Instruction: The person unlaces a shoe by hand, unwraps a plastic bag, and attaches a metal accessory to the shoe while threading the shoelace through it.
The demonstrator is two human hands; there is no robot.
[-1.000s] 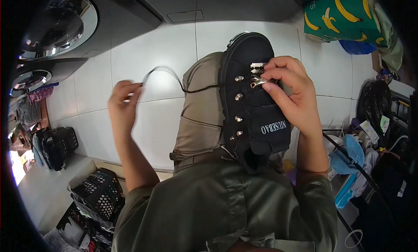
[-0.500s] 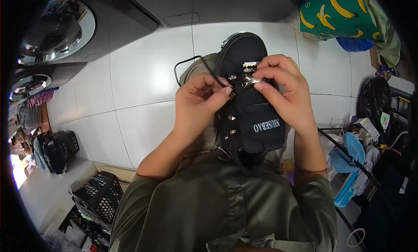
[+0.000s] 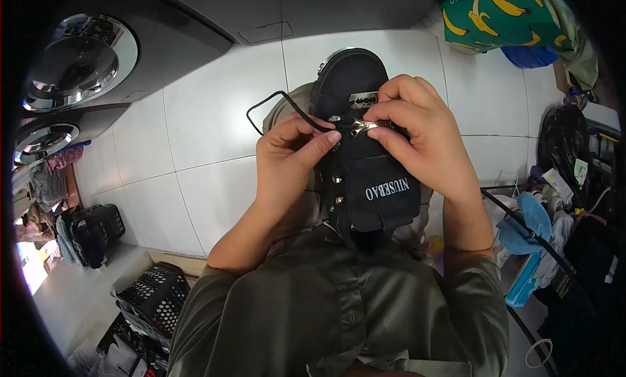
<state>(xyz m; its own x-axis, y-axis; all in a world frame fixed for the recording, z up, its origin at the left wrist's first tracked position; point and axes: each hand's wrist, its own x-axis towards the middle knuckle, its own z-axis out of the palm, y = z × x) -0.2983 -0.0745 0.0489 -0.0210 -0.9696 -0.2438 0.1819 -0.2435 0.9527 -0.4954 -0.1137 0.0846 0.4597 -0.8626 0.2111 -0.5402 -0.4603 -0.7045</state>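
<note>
A black shoe [image 3: 385, 165] with "NIUSEBAO" on its tongue rests on my lap, toe pointing away. My left hand [image 3: 290, 149] pinches a black shoelace [image 3: 285, 97] at the shoe's left eyelets; the lace loops out over the back of the hand. On the shoe's right side, my right hand [image 3: 417, 129] has thumb and fingers closed on a shiny silver metal charm [image 3: 362, 126] across the lacing. Just above it, nearer the toe, lies a silver razor-blade-shaped piece [image 3: 362, 101]. Lower down, metal lace hooks [image 3: 337, 179] line the left edge.
Grey front-loading machines [image 3: 85, 61] with round doors stand at the upper left. A green banana-print bag [image 3: 499, 18] is at the upper right. Black perforated baskets [image 3: 153, 295] sit at lower left. Clothes and a blue slipper-like item [image 3: 523, 227] lie at right beside a black bar.
The shoe and both hands appear slightly further left in view. My left hand has drawn the lace in close beside the silver charm, and the charm has turned in my right fingers.
</note>
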